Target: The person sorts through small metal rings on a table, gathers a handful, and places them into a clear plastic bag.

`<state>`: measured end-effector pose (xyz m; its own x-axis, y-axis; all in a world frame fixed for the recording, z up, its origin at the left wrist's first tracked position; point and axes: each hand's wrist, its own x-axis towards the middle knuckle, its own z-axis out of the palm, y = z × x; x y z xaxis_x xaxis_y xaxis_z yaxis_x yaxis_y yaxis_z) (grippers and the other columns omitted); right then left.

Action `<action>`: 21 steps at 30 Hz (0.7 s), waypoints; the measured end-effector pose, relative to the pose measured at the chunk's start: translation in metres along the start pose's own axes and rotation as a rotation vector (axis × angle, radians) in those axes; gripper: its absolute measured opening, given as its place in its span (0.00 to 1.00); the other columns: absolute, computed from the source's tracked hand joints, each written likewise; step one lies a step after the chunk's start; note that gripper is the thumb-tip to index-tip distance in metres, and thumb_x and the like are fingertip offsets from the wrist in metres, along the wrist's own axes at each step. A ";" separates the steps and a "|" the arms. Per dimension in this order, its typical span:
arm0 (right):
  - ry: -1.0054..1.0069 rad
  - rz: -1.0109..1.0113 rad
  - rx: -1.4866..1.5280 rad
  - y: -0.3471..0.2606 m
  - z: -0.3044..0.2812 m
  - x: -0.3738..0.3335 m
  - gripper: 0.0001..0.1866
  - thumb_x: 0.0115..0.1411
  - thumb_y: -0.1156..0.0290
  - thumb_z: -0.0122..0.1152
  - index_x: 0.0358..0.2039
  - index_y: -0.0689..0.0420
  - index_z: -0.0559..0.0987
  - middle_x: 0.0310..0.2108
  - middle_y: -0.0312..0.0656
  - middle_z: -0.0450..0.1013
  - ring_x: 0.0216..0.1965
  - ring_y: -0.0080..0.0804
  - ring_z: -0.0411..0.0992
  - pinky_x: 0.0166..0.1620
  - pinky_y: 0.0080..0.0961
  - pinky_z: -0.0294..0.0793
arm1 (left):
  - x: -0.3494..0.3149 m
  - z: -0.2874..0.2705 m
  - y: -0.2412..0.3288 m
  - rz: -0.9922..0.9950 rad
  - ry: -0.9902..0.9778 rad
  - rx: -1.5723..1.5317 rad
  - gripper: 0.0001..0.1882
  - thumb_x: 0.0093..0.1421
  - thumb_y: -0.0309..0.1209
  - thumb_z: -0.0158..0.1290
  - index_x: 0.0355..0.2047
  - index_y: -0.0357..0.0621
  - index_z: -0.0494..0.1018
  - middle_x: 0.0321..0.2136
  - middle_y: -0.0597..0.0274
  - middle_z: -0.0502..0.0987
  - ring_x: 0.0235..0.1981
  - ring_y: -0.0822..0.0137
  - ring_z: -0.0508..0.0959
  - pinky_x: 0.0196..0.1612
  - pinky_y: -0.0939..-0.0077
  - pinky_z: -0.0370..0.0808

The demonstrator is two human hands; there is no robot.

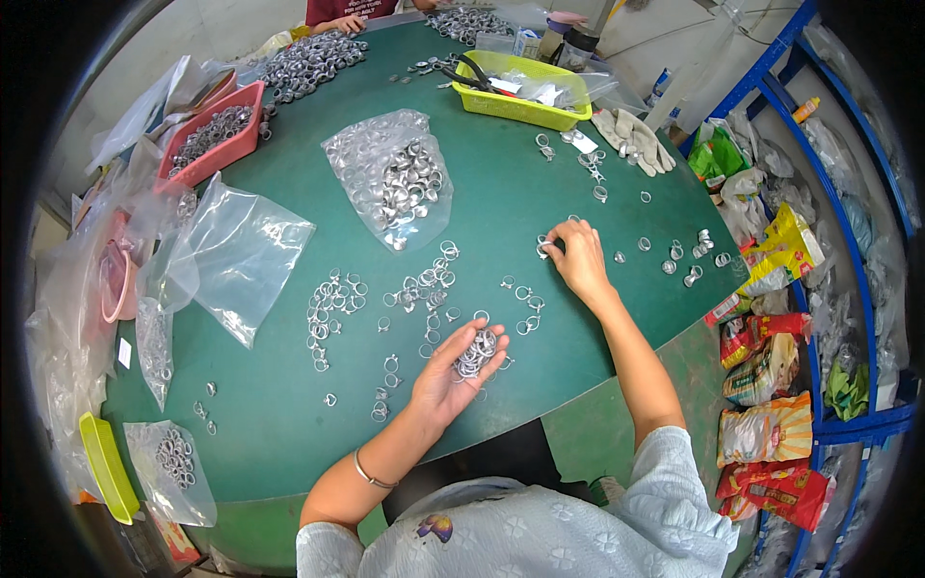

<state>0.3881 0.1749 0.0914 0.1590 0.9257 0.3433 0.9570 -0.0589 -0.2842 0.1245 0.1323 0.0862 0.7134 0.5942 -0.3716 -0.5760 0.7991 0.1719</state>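
- Silvery metal rings (475,354) lie heaped in the person's left hand (441,381), which is turned palm up with its fingers curled round the heap.
- The right hand (581,262) reaches across the green table (260,385), thumb and fingertips drawn close at a single ring (542,247); from this height it is hard to tell whether they pinch it or only touch it.
- Loose rings lie in small clusters left of the left hand, with more scattered to the right of the right hand.
- Beyond the hands rests a clear bag (371,178) filled with similar pieces; a flat plastic bag (252,252) lies to its left.
- Along the far side stand a pink basket (241,156) holding rings and a lime-yellow basket (520,114), with a pale glove (636,143) just beside the latter.
- At the far edge, a co-worker's hand (349,24) is near a large heap (313,63).
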 end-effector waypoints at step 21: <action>0.022 -0.108 -0.040 -0.021 0.003 -0.013 0.11 0.51 0.70 0.62 0.35 0.60 0.77 0.36 0.41 0.72 0.38 0.39 0.67 0.41 0.32 0.65 | 0.003 -0.003 0.001 0.006 0.013 -0.002 0.13 0.61 0.29 0.49 0.46 0.40 0.68 0.44 0.46 0.71 0.44 0.57 0.74 0.45 0.69 0.77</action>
<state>0.3652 0.1653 0.0901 0.0595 0.9189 0.3899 0.9777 0.0251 -0.2085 0.1247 0.1344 0.0823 0.7045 0.5980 -0.3823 -0.5815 0.7951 0.1722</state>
